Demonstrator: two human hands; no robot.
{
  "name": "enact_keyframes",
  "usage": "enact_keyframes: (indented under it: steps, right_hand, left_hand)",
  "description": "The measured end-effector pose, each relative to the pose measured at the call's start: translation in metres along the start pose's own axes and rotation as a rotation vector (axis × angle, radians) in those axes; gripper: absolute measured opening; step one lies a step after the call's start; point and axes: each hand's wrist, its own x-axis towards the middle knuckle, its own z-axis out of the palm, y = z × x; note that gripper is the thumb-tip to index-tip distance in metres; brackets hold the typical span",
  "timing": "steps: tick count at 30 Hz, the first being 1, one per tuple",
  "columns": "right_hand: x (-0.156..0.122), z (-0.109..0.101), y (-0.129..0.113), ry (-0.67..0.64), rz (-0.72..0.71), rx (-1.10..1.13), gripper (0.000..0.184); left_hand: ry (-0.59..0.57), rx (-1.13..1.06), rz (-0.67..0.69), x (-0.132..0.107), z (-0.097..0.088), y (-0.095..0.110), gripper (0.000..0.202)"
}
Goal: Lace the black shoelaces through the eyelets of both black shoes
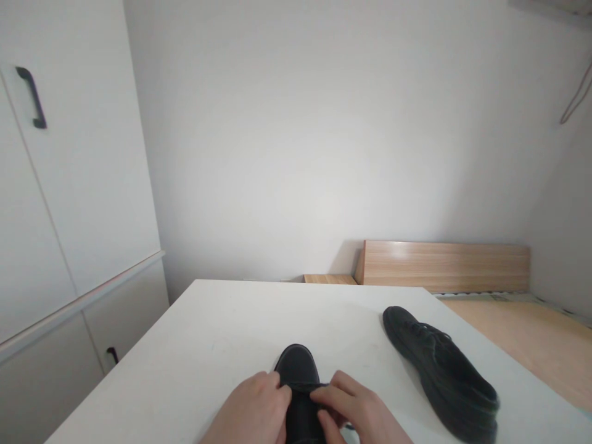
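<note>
A black shoe (298, 370) stands on the white table (208, 333) at the bottom centre, toe pointing away from me. My left hand (254, 410) and my right hand (358, 413) meet over its laces, fingers curled and pinching the black lace (303, 388) stretched between them. A second black shoe (439, 370) lies on its side to the right of my right hand, apart from both hands.
A white cupboard (69, 216) with black handles stands at the left beside the table. Behind the table are a wooden bed headboard (444, 265) and a bare wooden bed base (531, 345) at the right. A plain white wall fills the back.
</note>
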Motion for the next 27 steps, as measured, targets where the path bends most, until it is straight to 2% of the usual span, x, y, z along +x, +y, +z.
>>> enact_keyframes:
  steps: [4, 8, 11, 14, 17, 20, 22, 23, 25, 27]
  right_hand:
    - [0.013, -0.018, -0.029, -0.134, 0.087, -0.273, 0.024]
    - [0.023, -0.022, -0.052, -0.272, 0.089, -0.513, 0.031]
    - [0.026, -0.018, -0.056, -0.244, 0.077, -0.615, 0.031]
    - [0.024, -0.017, -0.051, -0.022, -0.007, -0.455, 0.025]
    - [0.016, -0.029, -0.052, 0.231, -0.102, 0.05, 0.016]
    - [0.007, -0.05, -0.067, 0.493, -0.242, 0.519, 0.015]
    - [0.002, -0.063, -0.08, 0.697, -0.348, 0.64, 0.013]
    - [0.001, -0.068, -0.086, 0.781, -0.393, 0.664, 0.012]
    - [0.001, -0.075, -0.096, 0.858, -0.454, 0.693, 0.013]
    - [0.003, -0.077, -0.1, 0.834, -0.496, 0.677, 0.013]
  left_hand:
    - [-0.006, 0.043, 0.001, 0.003, 0.0, 0.011, 0.035]
    - [0.043, 0.052, -0.001, -0.001, 0.005, 0.011, 0.033]
    - [0.145, 0.037, 0.029, -0.003, 0.007, 0.007, 0.03]
    - [0.325, -0.118, 0.09, -0.007, -0.002, 0.004, 0.022]
    - [0.541, -0.511, 0.131, -0.019, -0.027, 0.005, 0.016]
    - [0.853, -0.827, 0.138, -0.035, -0.054, 0.011, 0.01]
    - [1.039, -0.892, 0.141, -0.042, -0.066, 0.018, 0.003]
    - [1.096, -0.898, 0.15, -0.043, -0.07, 0.022, 0.002]
    - [1.109, -0.898, 0.207, -0.041, -0.073, 0.029, 0.005]
    - [1.021, -0.903, 0.287, -0.036, -0.074, 0.036, 0.007]
